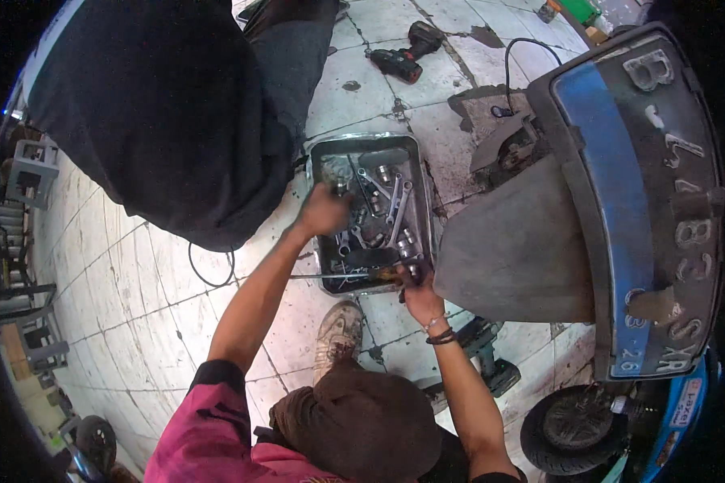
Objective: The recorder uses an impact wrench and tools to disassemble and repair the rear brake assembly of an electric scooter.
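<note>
My right hand (421,291) holds the screwdriver (384,274) over the tray's (362,140) near edge, so its long shaft could poke my blurry left hand (326,212), whose grip I can't tell, beside the wrenches (399,208).

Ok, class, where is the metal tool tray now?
In the head view, the metal tray sits near centre on the tiled floor, under the left hand, left of the mudguard.
</note>
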`<control>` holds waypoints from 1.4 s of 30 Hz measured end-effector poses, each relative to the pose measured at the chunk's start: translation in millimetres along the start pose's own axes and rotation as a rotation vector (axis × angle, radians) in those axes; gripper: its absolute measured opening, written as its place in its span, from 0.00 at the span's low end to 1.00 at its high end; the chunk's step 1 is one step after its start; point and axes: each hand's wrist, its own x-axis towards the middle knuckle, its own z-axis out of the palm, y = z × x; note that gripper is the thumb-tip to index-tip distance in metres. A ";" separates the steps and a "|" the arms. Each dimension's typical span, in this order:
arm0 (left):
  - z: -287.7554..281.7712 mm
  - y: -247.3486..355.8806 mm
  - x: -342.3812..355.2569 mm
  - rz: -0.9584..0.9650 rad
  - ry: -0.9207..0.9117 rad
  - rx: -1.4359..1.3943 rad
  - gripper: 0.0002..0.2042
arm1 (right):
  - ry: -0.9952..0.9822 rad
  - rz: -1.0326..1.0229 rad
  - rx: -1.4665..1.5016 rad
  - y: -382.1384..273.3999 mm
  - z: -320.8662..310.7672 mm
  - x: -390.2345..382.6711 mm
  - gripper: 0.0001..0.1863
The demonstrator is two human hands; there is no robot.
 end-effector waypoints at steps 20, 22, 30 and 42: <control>64.8 -36.2 -76.5 -0.405 -0.315 -1.707 0.15 | 0.373 -0.096 -0.105 -40.5 41.1 212.4 0.19; 61.2 -52.1 -82.3 -0.318 -0.334 -1.649 0.16 | 0.380 -0.001 -0.092 -43.4 50.4 224.7 0.19; 50.0 -36.7 -107.0 -0.478 -0.345 -1.555 0.16 | 0.343 0.073 -0.271 -52.8 53.0 232.5 0.17; 69.8 -34.1 -152.3 0.124 -0.646 -0.705 0.25 | 0.233 -0.369 -0.050 -43.3 46.9 66.7 0.12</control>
